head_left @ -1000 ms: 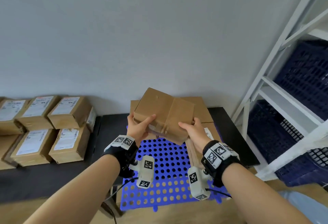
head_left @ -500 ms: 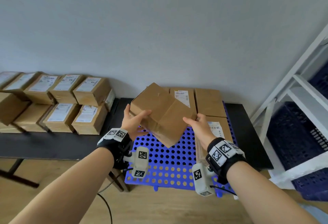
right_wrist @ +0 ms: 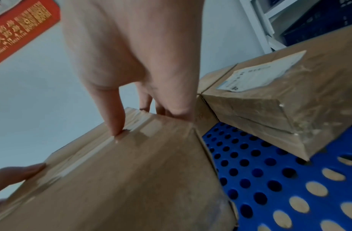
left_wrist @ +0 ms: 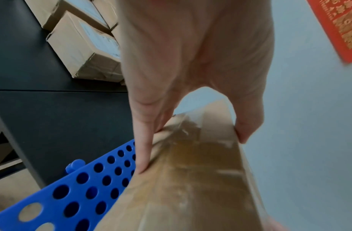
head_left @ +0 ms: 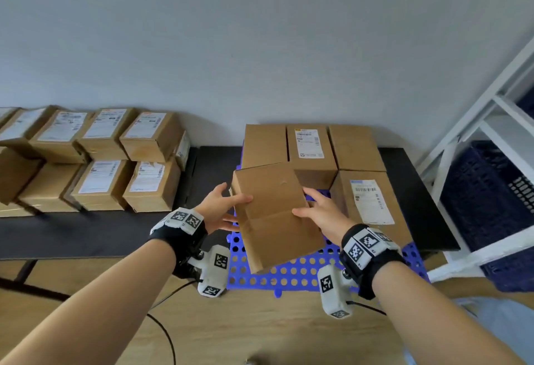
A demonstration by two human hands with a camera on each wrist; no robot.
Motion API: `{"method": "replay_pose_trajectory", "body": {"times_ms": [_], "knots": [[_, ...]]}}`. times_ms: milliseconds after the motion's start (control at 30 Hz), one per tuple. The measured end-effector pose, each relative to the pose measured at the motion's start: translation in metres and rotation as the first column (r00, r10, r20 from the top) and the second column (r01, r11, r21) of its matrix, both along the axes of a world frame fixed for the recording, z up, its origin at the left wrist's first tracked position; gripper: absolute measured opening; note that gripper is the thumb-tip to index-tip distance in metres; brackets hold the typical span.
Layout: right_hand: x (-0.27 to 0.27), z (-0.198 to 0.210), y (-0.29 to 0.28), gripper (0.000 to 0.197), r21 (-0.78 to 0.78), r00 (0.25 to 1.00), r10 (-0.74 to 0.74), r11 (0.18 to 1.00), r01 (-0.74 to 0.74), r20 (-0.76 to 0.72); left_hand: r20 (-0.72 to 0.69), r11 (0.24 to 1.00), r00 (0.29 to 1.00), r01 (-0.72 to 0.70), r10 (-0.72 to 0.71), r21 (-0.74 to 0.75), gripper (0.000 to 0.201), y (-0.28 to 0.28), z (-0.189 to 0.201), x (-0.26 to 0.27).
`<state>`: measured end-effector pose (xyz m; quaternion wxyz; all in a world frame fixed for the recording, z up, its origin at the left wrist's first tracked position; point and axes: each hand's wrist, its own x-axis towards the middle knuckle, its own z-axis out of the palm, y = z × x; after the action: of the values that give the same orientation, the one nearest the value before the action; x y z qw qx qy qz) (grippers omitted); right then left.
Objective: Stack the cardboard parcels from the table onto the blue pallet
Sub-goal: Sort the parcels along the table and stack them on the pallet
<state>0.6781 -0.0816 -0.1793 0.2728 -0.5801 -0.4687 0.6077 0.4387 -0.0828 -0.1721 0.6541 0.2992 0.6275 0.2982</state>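
A plain cardboard parcel (head_left: 274, 214) hangs tilted above the blue pallet (head_left: 291, 276), held between both hands. My left hand (head_left: 222, 208) grips its left side, thumb on top and fingers underneath. My right hand (head_left: 319, 211) grips its right side the same way. In the left wrist view the parcel (left_wrist: 193, 179) is pinched between thumb and fingers over the blue pallet (left_wrist: 72, 195). The right wrist view has the parcel (right_wrist: 131, 179) low and near. Several parcels (head_left: 312, 148) stand on the pallet's back row and one labelled parcel (head_left: 370, 205) at its right.
Several labelled parcels (head_left: 101, 159) are stacked on the black table (head_left: 72, 234) at the left. A white shelf frame (head_left: 474, 139) with dark blue crates (head_left: 491, 205) stands at the right. A cable (head_left: 167, 333) lies on the wooden floor in front of the pallet.
The parcel has come down and turned lengthwise over the pallet's front left area, both hands still on it. The head view has tipped downward, showing more floor.
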Motion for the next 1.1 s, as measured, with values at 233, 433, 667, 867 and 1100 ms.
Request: {"method": "replay_pose_trajectory", "body": {"times_ms": [233,433,667,867,1100], "knots": [[-0.007,-0.031,0.0,0.064,-0.046,0.989,-0.102,0.993,0.108,0.105,0.003,0.998,0.999,0.054,-0.054,-0.019,0.046,0.013,-0.036,0.01],[-0.004,-0.053,0.004,0.064,-0.08,0.967,-0.168,0.979,0.186,0.193,0.03,0.989,0.992,0.127,-0.125,-0.078,0.057,0.022,-0.064,0.017],[-0.007,-0.062,0.005,0.064,-0.032,0.955,-0.133,0.989,0.147,0.264,0.038,0.998,0.998,0.046,-0.045,-0.034,0.056,0.024,-0.085,0.025],[-0.006,-0.057,0.006,0.068,0.106,0.917,-0.044,0.994,0.002,0.396,-0.018,0.991,0.991,0.133,-0.134,-0.031,0.068,0.024,-0.082,0.025],[-0.007,-0.054,-0.001,0.063,0.182,0.66,0.129,0.906,-0.381,0.74,-0.103,0.98,0.975,0.19,-0.196,-0.059,0.074,0.021,-0.071,0.032]]}}
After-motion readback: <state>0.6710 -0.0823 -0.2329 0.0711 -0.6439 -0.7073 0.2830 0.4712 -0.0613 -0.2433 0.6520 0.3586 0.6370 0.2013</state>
